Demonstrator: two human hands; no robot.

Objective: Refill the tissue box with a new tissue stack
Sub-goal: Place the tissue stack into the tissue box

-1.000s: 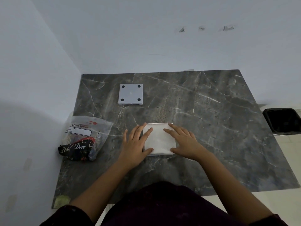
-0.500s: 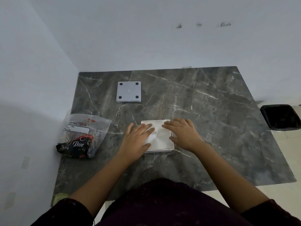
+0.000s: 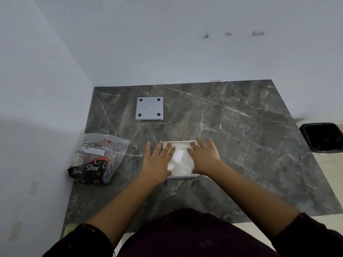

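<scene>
Both hands lie flat with fingers spread, left hand and right hand pressing the tissue stack inside the white tissue box on the dark marble table. Left sits a tissue bag, farther a grey square lid, then white walls.

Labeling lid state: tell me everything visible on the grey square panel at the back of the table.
The grey square panel lies flat on the dark marble table, toward the back left, apart from the open tissue box. It looks like light grey plastic, with a small black round pad near each of its four corners and a faint mark in the middle. Nothing touches it; both hands are at the box.
</scene>
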